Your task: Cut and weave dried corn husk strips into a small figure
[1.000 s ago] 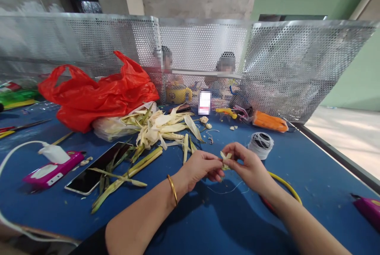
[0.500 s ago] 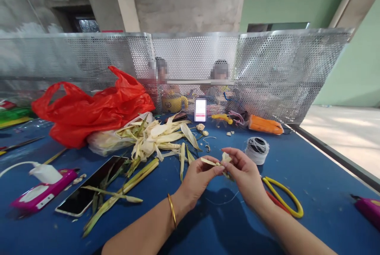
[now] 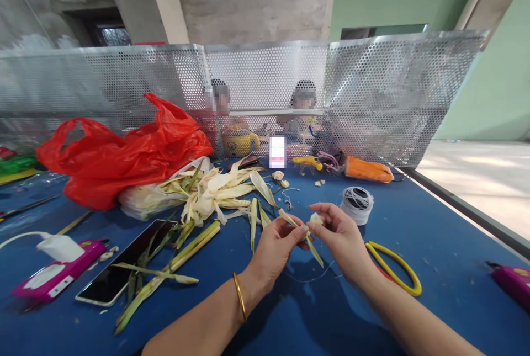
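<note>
My left hand [image 3: 270, 248] pinches a narrow strip of corn husk [image 3: 315, 253] between thumb and fingers; one end points up and left, the other hangs down to the right. Close beside it, my right hand [image 3: 343, 241] has thumb and index finger closed on a small pale piece of husk [image 3: 316, 218]. Whether the two pieces are joined is hidden by the fingertips. A thin thread [image 3: 308, 280] curves over the table below the hands. Past my left hand lies a heap of dried corn husks [image 3: 215, 190].
A spool of white thread [image 3: 356, 205] and yellow-handled scissors [image 3: 399, 262] lie at right. To the left are a phone [image 3: 120, 267], green husk stalks [image 3: 182, 259], a purple power strip [image 3: 62, 276] and a red plastic bag [image 3: 128, 152]. A perforated metal screen [image 3: 265, 77] stands behind; people sit beyond it.
The husk strip in my left hand has turned, so its lower end now hangs further down and right. My fingertips have shifted slightly apart. The view has tilted a little.
</note>
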{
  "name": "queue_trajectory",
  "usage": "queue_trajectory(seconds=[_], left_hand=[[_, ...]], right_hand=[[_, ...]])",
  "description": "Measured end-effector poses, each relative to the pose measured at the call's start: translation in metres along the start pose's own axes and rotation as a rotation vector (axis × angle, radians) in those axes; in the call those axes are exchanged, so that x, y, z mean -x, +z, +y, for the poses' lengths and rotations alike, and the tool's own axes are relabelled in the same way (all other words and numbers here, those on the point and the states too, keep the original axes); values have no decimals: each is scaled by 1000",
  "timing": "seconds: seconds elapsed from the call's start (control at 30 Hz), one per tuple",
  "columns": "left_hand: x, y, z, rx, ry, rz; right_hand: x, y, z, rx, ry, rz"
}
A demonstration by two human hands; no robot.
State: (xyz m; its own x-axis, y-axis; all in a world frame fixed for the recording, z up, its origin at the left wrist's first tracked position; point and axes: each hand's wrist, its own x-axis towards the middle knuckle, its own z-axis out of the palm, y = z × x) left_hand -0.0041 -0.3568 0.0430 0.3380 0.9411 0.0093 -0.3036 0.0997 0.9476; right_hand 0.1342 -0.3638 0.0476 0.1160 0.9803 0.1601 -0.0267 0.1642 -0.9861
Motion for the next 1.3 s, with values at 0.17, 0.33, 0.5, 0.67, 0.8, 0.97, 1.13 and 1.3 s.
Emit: queue_trajectory(seconds=[0.17, 0.33, 0.5, 0.67, 0.8, 0.97, 1.13, 1.3], left_hand=[[-2, -5, 1, -36, -28, -35], [-4, -9, -4, -9, -57, -59], [-6, -15, -5, 37, -136, -46], [-7, -17, 1, 119, -216, -19], [-7, -17, 3, 152, -280, -10], [-10, -21, 4, 162, -290, -53], [-10, -27, 5, 134, -323, -168], [-9, -26, 8, 107, -362, -173]], right_hand=[[1, 0, 2, 84, -41, -4], [4, -1, 6, 251, -160, -18], [-1, -8, 6, 303, -161, -176], [-6, -17, -2, 389, -192, -321], [-5, -20, -7, 593, -373, -321], [-4, -22, -9, 838, -629, -356], [-2, -20, -12, 686, -433, -413], [-2, -16, -9, 629, -233, -449]])
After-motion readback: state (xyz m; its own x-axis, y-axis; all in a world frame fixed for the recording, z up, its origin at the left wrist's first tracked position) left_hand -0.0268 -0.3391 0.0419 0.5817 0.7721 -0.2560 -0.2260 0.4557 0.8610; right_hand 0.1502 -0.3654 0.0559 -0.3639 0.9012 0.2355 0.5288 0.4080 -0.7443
